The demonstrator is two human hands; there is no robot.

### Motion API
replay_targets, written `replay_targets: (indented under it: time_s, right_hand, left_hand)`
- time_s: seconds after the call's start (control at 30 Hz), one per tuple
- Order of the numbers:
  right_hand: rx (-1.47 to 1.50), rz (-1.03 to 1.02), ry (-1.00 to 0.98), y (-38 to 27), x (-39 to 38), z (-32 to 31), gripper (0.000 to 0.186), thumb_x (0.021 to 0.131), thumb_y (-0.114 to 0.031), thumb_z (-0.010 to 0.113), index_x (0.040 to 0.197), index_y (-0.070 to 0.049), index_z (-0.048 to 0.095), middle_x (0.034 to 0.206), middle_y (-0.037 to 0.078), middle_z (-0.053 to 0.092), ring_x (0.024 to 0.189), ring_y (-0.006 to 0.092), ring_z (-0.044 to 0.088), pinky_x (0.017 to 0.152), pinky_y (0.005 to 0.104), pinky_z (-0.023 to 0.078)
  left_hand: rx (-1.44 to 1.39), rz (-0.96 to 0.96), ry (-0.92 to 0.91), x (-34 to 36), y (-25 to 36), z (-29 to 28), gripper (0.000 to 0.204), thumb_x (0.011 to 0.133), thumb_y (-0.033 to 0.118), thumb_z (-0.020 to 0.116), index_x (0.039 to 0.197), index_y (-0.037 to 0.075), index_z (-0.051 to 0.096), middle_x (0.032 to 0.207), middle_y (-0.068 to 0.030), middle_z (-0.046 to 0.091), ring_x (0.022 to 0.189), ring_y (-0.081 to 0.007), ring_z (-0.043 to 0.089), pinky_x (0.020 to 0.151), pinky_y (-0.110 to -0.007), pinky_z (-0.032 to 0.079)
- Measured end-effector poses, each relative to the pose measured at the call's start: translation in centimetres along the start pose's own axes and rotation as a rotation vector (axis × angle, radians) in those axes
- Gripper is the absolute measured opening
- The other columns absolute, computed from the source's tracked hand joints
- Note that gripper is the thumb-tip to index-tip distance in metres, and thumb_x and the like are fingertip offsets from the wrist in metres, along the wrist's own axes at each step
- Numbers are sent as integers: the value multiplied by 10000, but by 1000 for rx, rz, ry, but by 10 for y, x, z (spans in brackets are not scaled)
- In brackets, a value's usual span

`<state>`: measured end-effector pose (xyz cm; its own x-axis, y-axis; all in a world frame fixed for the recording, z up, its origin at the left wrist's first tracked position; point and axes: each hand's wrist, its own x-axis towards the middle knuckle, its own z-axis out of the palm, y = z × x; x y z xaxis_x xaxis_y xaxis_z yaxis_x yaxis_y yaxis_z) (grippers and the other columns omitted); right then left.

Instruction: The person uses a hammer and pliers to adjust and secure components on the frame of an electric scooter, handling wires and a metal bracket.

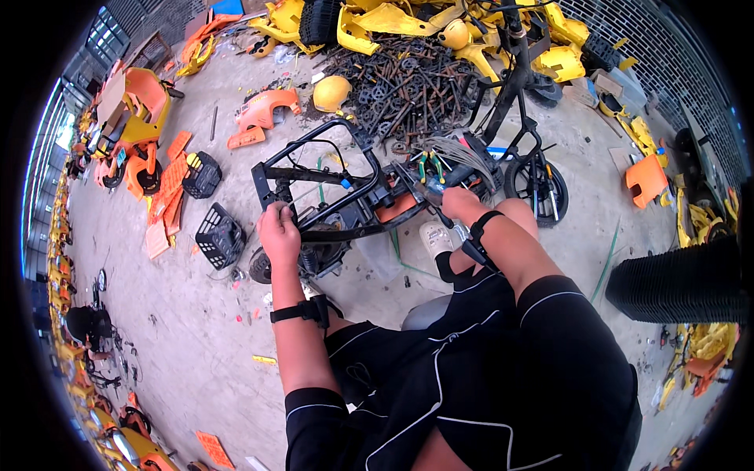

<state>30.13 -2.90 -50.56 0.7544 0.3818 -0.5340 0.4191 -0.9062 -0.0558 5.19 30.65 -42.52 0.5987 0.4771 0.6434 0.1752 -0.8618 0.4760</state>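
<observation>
A stripped black scooter frame stands in front of me, with its bare tubes and wiring exposed. My left hand is closed at the rear end of the frame, beside the upright tube. Over the middle of the scooter, my right hand is curled around something bluish and grey, mostly hidden by the fingers. Green-handled pliers lie just beyond that hand, beside a coil of grey cable. An orange part shows inside the frame, left of my right hand.
A heap of dark metal parts lies beyond the scooter, with yellow body panels behind it. Black baskets and orange panels are on the floor at left. A stack of black ribbed pieces stands at right.
</observation>
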Motion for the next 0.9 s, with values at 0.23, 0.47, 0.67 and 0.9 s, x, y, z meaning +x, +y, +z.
replay_targets:
  time_s: [0.23,0.47,0.67,0.9]
  right_hand:
    - [50,-7,92,-7,-10,-19,321,877,-173,624,1140,-36,748,1205,206,713,1135,349,690,960,455,555]
    - [89,67,122,-21,37,-42,283,832,-155,706,1087,-54,777,1142,177,741,1062,349,720,886,456,587]
    - [23,-123,68,-8,20,-19,339,835,-233,722,1030,44,749,1022,258,728,948,402,716,830,478,575]
    - [-74,-292,87,-16,-9,-100,205,772,-102,609,841,36,744,821,208,738,730,349,734,633,458,573]
  left_hand:
    - [-14,-4,-39,-2,-4,-3,58,962,72,598,926,58,641,790,-100,663,766,-333,624,724,-433,471]
    - [47,-62,-51,-2,-4,-2,69,982,123,591,971,98,654,819,-76,676,838,-327,615,823,-423,462]
    - [70,-33,-30,-1,-3,-2,60,977,121,597,959,99,650,800,-88,674,831,-335,622,812,-433,463]
    - [72,-38,-59,1,1,-2,93,995,154,572,984,97,645,799,-90,679,840,-342,633,822,-444,467]
